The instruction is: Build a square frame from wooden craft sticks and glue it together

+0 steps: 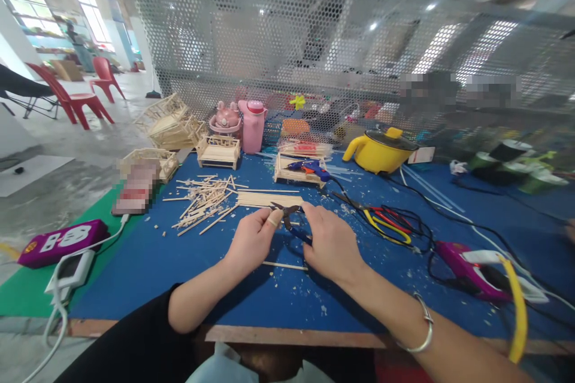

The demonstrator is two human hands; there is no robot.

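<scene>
Head view: right hand (335,240) grips blue-handled cutters (288,219); left hand (250,236) pinched beside them, catch unclear. Wooden sticks (269,198) beyond hands. Likely snipping; next squeeze needs care.

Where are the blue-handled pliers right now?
In the head view, the pliers are near the middle, in the right hand, their tips beside the left hand.

You have two bare hands (251,236) (335,242), one pair of pliers (288,216), one glue gun (315,169), one yellow pot (381,154), one pink jug (254,130). One phone (135,187). Purple boxes (63,243) (465,269): two. Red chairs (85,99) (104,72): two. Small wooden frames (218,155): you count three outside the pile. Loose sticks (209,204): too many, overlapping.
</scene>
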